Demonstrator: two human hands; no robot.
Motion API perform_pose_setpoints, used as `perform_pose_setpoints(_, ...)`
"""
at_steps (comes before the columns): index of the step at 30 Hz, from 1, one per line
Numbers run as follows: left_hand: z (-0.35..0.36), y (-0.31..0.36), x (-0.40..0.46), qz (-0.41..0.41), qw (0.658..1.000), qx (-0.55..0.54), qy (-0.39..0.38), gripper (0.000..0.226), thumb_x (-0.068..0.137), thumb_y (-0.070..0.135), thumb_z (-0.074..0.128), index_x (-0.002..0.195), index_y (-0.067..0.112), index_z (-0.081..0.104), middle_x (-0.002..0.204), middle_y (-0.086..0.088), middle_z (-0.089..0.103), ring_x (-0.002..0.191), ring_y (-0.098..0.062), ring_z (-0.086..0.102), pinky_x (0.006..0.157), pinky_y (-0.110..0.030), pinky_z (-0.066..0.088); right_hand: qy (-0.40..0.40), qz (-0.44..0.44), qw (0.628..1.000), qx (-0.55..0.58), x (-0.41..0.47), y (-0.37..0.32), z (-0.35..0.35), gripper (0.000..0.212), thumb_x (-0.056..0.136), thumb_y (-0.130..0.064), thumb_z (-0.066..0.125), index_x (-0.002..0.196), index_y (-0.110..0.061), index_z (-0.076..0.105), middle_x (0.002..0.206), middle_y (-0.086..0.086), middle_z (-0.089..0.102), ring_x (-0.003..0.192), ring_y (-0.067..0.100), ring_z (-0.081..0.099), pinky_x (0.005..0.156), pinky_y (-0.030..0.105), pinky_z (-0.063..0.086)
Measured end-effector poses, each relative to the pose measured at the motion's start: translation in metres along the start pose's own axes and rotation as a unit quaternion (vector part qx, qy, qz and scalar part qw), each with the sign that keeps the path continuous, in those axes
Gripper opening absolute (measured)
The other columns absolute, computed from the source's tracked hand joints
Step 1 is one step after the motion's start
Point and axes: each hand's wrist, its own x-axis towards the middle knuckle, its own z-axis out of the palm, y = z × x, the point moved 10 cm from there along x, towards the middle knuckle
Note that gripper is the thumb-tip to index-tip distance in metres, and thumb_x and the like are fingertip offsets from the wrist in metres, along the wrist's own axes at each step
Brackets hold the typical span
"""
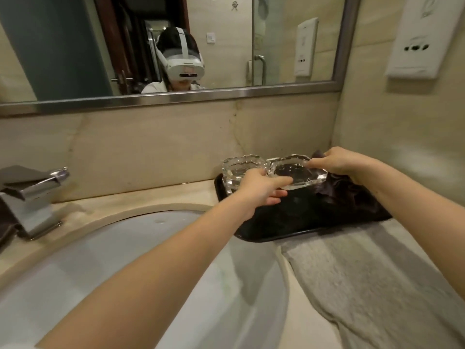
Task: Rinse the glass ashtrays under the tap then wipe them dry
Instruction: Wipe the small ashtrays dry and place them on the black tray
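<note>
One glass ashtray is pinched at its near-left rim by the left hand and at its far-right rim by the right hand, above a black tray. A second ashtray, just left of the left fingers, is partly hidden. Behind the right fingers, a dark cloth is largely covered.

No legible text anywhere.

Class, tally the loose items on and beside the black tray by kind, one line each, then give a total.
Glass ashtrays: 2 (left ashtray, right ashtray)
Black tray: 1
Dark cloth: 1
Grey towel: 1
Total: 5
</note>
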Motion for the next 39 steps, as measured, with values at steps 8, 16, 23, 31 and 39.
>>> perform_pose_setpoints(8, 0.023, -0.007, 0.041, 0.029, 0.994, 0.1, 0.03, 0.062, 0.079, 0.018, 0.074, 0.133, 0.003, 0.046, 0.112, -0.008, 0.063, 0.087, -0.016, 0.067, 0.073, -0.028, 0.057, -0.018, 0.029, 0.999, 0.013, 0.036, 0.04, 0.001, 0.032, 0.084, -0.033, 0.066, 0.081, -0.002, 0.066, 0.079, 0.009, 0.058, 0.072, 0.022, 0.052, 0.06, 0.029, 0.037)
perform_pose_setpoints(16, 0.02, -0.013, 0.052, 0.063, 0.975, 0.2, 0.079, 0.019, 0.088, 0.018, 0.059, 0.105, 0.011, 0.065, 0.107, -0.008, 0.067, 0.099, -0.021, 0.06, 0.081, -0.028, 0.043, -0.016, 0.039, 0.999, -0.02, 0.06, 0.039, 0.012, 0.032, 0.081, -0.026, 0.066, 0.057, -0.008, 0.056, 0.067, 0.006, 0.046, 0.059, 0.017, 0.04, 0.053, 0.029, 0.029)
perform_pose_setpoints(23, 0.027, -0.018, 0.05, 0.071, 0.965, 0.249, 0.03, 0.035, 0.087, 0.016, 0.059, 0.122, 0.014, 0.059, 0.12, -0.003, 0.064, 0.113, -0.021, 0.057, 0.1, -0.032, 0.043, -0.01, 0.051, 0.999, 0.003, 0.075, 0.047, 0.02, 0.026, 0.081, -0.024, 0.069, 0.076, 0.0, 0.059, 0.079, 0.011, 0.052, 0.063, 0.02, 0.045, 0.053, 0.029, 0.032)
perform_pose_setpoints(31, 0.011, -0.006, 0.041, 0.108, 0.926, 0.358, 0.047, 0.036, 0.091, 0.022, 0.056, 0.126, 0.013, 0.056, 0.113, -0.004, 0.063, 0.109, -0.018, 0.057, 0.086, -0.024, 0.041, 0.011, 0.046, 0.999, -0.008, 0.086, 0.041, 0.025, 0.046, 0.083, -0.032, 0.069, 0.107, 0.004, 0.057, 0.099, 0.014, 0.054, 0.088, 0.026, 0.051, 0.069, 0.03, 0.037)
perform_pose_setpoints(39, -0.012, -0.005, 0.029, 0.134, 0.901, 0.406, 0.072, 0.037, 0.092, 0.024, 0.056, 0.128, 0.014, 0.057, 0.121, -0.001, 0.063, 0.111, -0.013, 0.057, 0.09, -0.02, 0.04, 0.056, 0.018, 0.993, -0.107, 0.088, 0.031, 0.025, 0.033, 0.083, -0.04, 0.064, 0.084, -0.008, 0.057, 0.104, 0.016, 0.064, 0.084, 0.027, 0.054, 0.066, 0.031, 0.039)
